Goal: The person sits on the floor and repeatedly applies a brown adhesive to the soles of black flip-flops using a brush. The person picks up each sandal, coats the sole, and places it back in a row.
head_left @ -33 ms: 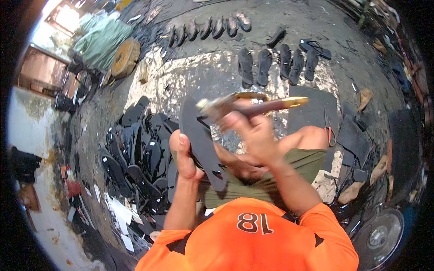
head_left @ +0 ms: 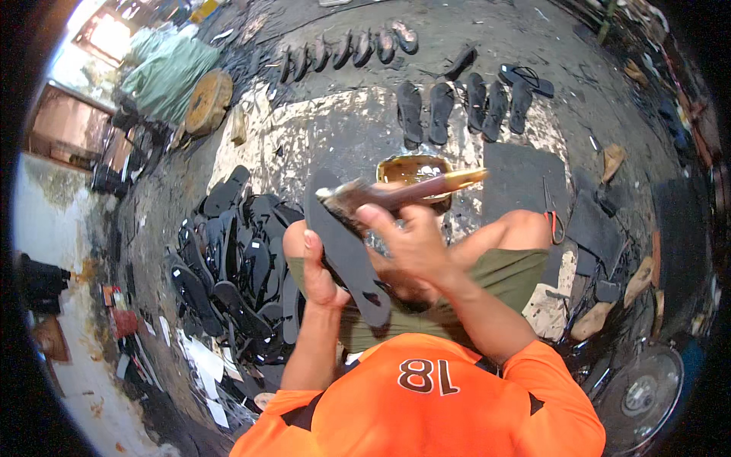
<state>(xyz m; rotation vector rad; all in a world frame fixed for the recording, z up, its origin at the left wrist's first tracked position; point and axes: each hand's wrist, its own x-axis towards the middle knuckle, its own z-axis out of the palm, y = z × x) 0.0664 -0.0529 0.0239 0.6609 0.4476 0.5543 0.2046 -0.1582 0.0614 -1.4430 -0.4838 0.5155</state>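
Note:
My left hand (head_left: 320,276) grips a dark grey flip-flop sole (head_left: 346,266) by its left edge, holding it tilted above my lap. Small slots show at its lower end. In my right hand (head_left: 415,242) is a brush (head_left: 415,190) with a brown handle whose end is coated in something golden. Its bristle end lies over the upper part of the sole; contact seems likely but blur hides the exact touch. Behind the brush, a bowl (head_left: 381,172) of amber liquid sits on the floor, partly covered by the handle and my hand.
A heap of black flip-flops (head_left: 255,263) lies to my left. Rows of flip-flops (head_left: 440,113) stand ahead on the stained floor. At right are a dark flat sheet (head_left: 525,175), red-handled scissors (head_left: 557,226), and wooden foot shapes (head_left: 592,321). A round wood block (head_left: 209,100) stands far left.
The brush and my right hand have moved left and slightly down over the sole, uncovering more of the bowl. The sole's lower end has swung a little to the right.

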